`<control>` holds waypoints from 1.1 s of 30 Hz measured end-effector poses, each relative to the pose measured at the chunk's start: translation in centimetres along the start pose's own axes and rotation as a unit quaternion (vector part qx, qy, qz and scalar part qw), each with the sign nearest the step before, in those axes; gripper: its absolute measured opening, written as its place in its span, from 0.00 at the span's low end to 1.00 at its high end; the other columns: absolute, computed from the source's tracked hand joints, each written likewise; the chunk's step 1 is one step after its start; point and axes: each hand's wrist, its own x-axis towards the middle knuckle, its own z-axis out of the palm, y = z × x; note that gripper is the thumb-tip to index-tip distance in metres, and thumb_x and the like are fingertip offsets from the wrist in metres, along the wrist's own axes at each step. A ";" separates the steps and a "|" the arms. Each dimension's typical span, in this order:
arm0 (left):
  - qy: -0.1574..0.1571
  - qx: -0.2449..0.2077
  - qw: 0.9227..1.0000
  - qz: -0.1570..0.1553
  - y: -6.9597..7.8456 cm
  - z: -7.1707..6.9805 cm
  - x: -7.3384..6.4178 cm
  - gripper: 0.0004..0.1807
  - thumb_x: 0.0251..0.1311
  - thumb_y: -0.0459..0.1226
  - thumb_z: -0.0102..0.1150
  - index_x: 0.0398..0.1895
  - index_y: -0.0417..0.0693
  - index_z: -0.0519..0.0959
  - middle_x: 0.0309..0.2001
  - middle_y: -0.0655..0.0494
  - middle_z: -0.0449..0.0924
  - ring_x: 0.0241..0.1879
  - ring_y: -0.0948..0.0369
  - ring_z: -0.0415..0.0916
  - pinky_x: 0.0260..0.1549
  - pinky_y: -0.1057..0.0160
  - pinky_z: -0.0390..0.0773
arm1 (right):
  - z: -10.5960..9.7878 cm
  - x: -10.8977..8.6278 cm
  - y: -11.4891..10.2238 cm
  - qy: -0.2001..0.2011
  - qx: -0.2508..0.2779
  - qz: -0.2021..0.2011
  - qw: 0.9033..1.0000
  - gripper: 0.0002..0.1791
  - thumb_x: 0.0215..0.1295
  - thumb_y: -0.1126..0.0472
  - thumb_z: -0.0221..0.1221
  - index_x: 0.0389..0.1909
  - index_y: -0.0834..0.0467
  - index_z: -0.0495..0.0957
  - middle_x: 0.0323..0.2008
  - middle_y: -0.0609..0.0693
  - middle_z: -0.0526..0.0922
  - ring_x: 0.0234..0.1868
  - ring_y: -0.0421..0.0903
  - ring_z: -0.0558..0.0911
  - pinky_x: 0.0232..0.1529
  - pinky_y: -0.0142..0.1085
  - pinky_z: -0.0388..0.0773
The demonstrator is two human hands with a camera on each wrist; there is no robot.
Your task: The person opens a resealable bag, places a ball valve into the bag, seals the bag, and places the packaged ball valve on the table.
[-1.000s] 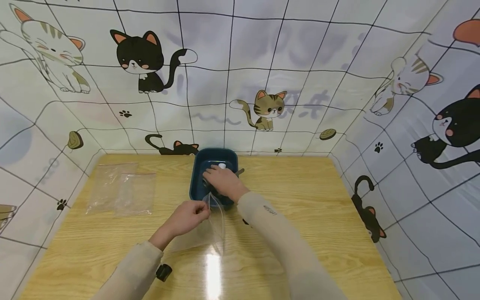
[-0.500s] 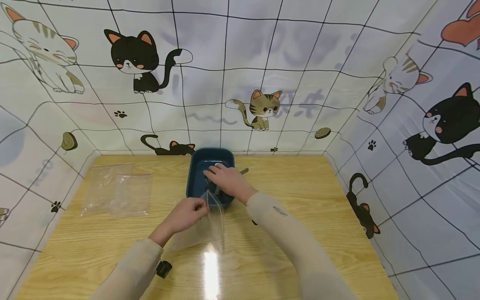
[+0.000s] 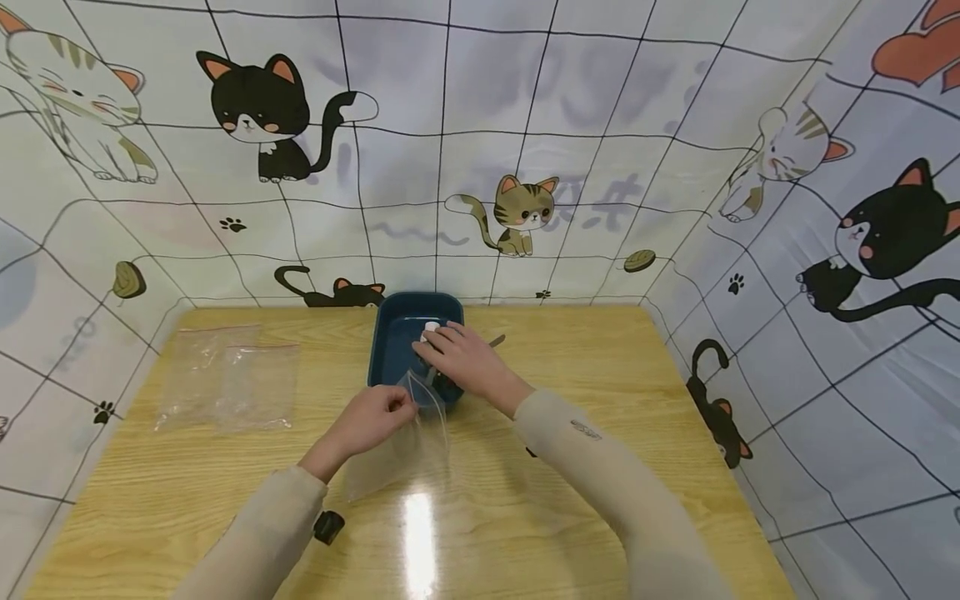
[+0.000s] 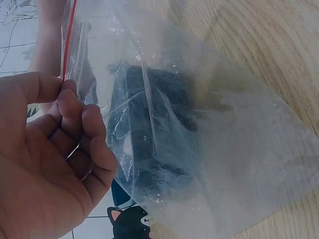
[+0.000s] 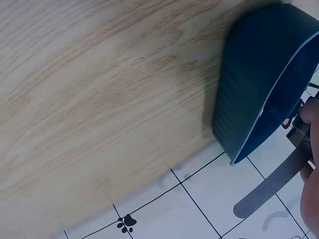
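My left hand [image 3: 372, 419] pinches the top edge of a clear zip bag [image 3: 392, 467], whose mouth gapes toward the blue tray [image 3: 375, 354]. In the left wrist view the bag's red seal line [image 4: 69, 37] runs up from my thumb and fingertips. My right hand [image 3: 465, 360] is over the tray's right side and grips what looks like a wristwatch; its grey strap [image 5: 271, 189] sticks out past the fingers in the right wrist view. Most of the watch is hidden by the hand. A white-capped item [image 3: 431, 327] stands in the tray beside my right fingertips.
Two more clear zip bags [image 3: 258, 387] lie flat and overlapping at the left of the wooden table [image 3: 585, 367]. A cat-print cloth [image 3: 420, 167] walls the back and sides. A small black device [image 3: 328, 527] shows beside my left sleeve.
My right hand has moved right and slightly up over the tray, taking the strap with it, and the white cap shows again. My left hand keeps its pinch on the bag.
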 end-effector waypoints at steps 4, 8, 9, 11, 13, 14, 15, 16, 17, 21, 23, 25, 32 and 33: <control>0.013 0.024 1.000 0.003 0.2 0.1 0.0 0.16 0.67 0.42 0.54 0.19 0.55 0.74 0.16 0.62 0.66 0.16 0.65 0.62 0.20 0.67 0.63 | -0.6 -0.8 0.1 0.021 0.015 -0.005 1.000 0.29 0.68 0.60 0.60 0.68 0.52 0.65 0.65 0.51 0.74 0.64 0.49 0.74 0.67 0.40 0.69; 0.037 0.060 0.997 0.002 0.6 0.2 -0.1 0.14 0.65 0.43 0.55 0.20 0.57 0.75 0.17 0.64 0.68 0.17 0.66 0.63 0.20 0.67 0.63 | -1.2 -1.6 0.2 0.048 0.027 -0.002 0.998 0.26 0.70 0.61 0.58 0.67 0.53 0.67 0.62 0.51 0.76 0.60 0.48 0.76 0.62 0.38 0.73; 0.043 0.068 0.997 0.003 0.7 0.2 -0.1 0.13 0.64 0.43 0.55 0.20 0.56 0.76 0.17 0.63 0.69 0.17 0.66 0.63 0.20 0.67 0.63 | -1.4 -1.8 0.2 0.054 0.030 -0.002 0.998 0.26 0.70 0.61 0.58 0.68 0.53 0.67 0.62 0.51 0.76 0.59 0.48 0.77 0.62 0.38 0.74; 0.060 0.083 0.995 0.003 0.9 0.2 -0.2 0.12 0.63 0.42 0.56 0.20 0.55 0.76 0.19 0.62 0.71 0.19 0.65 0.64 0.21 0.66 0.64 | -1.8 -2.2 0.2 0.064 0.035 0.000 0.997 0.27 0.69 0.61 0.58 0.68 0.53 0.67 0.60 0.51 0.76 0.58 0.48 0.77 0.61 0.38 0.74; 0.080 0.100 0.992 0.001 1.3 0.2 -0.2 0.11 0.61 0.41 0.57 0.21 0.55 0.78 0.23 0.60 0.73 0.23 0.64 0.66 0.24 0.65 0.66 | -2.2 -2.6 0.3 0.075 0.037 0.002 0.996 0.27 0.69 0.61 0.59 0.68 0.54 0.68 0.59 0.50 0.77 0.57 0.48 0.78 0.60 0.38 0.75; 0.091 0.109 0.990 -0.001 1.4 0.2 -0.2 0.10 0.61 0.41 0.58 0.21 0.54 0.78 0.25 0.59 0.74 0.25 0.63 0.67 0.25 0.65 0.67 | -2.5 -2.8 0.3 0.081 0.037 0.003 0.996 0.27 0.68 0.61 0.59 0.67 0.53 0.69 0.59 0.50 0.77 0.57 0.48 0.78 0.59 0.38 0.75; 0.101 0.119 0.988 -0.004 1.6 0.2 -0.3 0.10 0.60 0.42 0.58 0.22 0.54 0.79 0.27 0.59 0.75 0.27 0.62 0.69 0.26 0.64 0.69 | -2.8 -3.0 0.3 0.088 0.036 0.003 0.995 0.26 0.68 0.61 0.60 0.67 0.53 0.70 0.58 0.50 0.77 0.56 0.48 0.78 0.59 0.38 0.75; 0.110 0.127 0.986 -0.009 1.7 0.2 -0.3 0.09 0.60 0.42 0.59 0.22 0.54 0.79 0.30 0.58 0.75 0.29 0.62 0.70 0.28 0.63 0.70 | -3.0 -3.2 0.3 0.092 0.037 0.003 0.995 0.26 0.67 0.62 0.60 0.66 0.53 0.70 0.58 0.50 0.78 0.56 0.48 0.78 0.59 0.38 0.76; 0.117 0.134 0.984 -0.014 1.8 0.2 -0.3 0.08 0.59 0.42 0.59 0.23 0.55 0.79 0.32 0.57 0.77 0.32 0.60 0.72 0.30 0.62 0.72 | -3.3 -3.4 0.3 0.095 0.037 0.003 0.995 0.26 0.67 0.61 0.60 0.66 0.53 0.70 0.58 0.50 0.78 0.56 0.47 0.79 0.58 0.38 0.76; 0.123 0.133 0.983 -0.039 2.1 0.2 -0.3 0.05 0.58 0.42 0.59 0.26 0.54 0.78 0.32 0.56 0.79 0.31 0.59 0.74 0.26 0.61 0.72 | -4.0 -4.1 0.2 0.109 0.047 0.000 0.993 0.24 0.67 0.60 0.61 0.64 0.53 0.72 0.58 0.49 0.79 0.56 0.46 0.79 0.58 0.38 0.76; 0.123 0.123 0.983 -0.052 2.1 0.2 -0.3 0.04 0.57 0.41 0.59 0.28 0.53 0.78 0.28 0.57 0.79 0.27 0.60 0.72 0.22 0.62 0.69 | -4.2 -4.3 0.0 0.117 0.052 -0.002 0.992 0.23 0.66 0.60 0.61 0.62 0.53 0.73 0.57 0.48 0.80 0.56 0.46 0.79 0.58 0.38 0.76; 0.126 0.113 0.984 -0.061 2.2 0.3 -0.4 0.03 0.57 0.40 0.59 0.30 0.53 0.77 0.25 0.58 0.77 0.22 0.61 0.69 0.20 0.64 0.66 | -4.4 -4.5 -0.3 0.126 0.056 -0.006 0.990 0.23 0.64 0.60 0.63 0.60 0.53 0.74 0.56 0.48 0.80 0.56 0.45 0.79 0.58 0.38 0.76; 0.151 0.077 0.984 -0.059 2.3 0.6 -0.4 0.06 0.58 0.37 0.57 0.38 0.49 0.76 0.25 0.58 0.78 0.20 0.63 0.69 0.22 0.65 0.67 | -5.2 -4.8 -1.4 0.162 0.042 -0.042 0.985 0.22 0.64 0.61 0.64 0.59 0.53 0.76 0.56 0.47 0.81 0.56 0.44 0.80 0.58 0.35 0.76; 0.152 0.070 0.984 -0.059 2.3 0.7 -0.4 0.07 0.58 0.37 0.57 0.40 0.48 0.77 0.25 0.58 0.78 0.20 0.63 0.69 0.22 0.66 0.67 | -5.3 -4.8 -1.6 0.166 0.040 -0.048 0.984 0.22 0.64 0.61 0.64 0.59 0.53 0.77 0.56 0.46 0.82 0.56 0.44 0.80 0.57 0.34 0.76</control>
